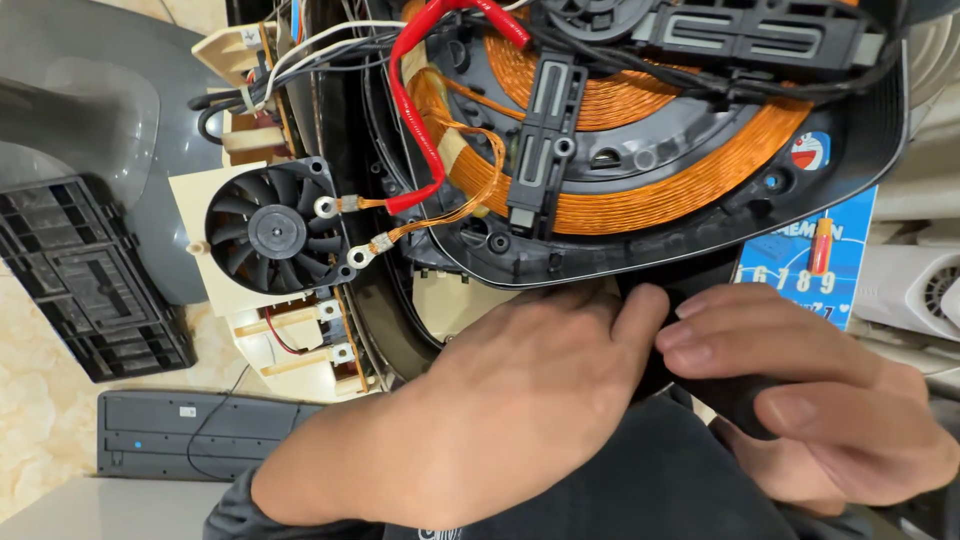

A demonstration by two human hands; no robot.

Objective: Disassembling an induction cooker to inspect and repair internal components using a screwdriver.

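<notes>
Hands, the left hand (500, 410) and the right hand (810, 400), are grasping the black housing (690, 270) edge, and a slip is risking the loose terminal wires (400, 225) beside the copper coil (660, 190).

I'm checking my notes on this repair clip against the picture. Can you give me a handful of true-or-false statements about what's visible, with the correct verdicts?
1. A copper coil wound in rings sits exposed in the opened black housing. True.
2. The black fan lies to the right of the coil. False: it is to the coil's left, in a cream frame.
3. Both the left hand and the right hand are at the housing's near edge. True.
4. A thick blue wire loops over the coil. False: the thick wire is red.
5. The right hand holds the small screwdriver. False: the screwdriver lies apart on a blue card, above the hand.
</notes>
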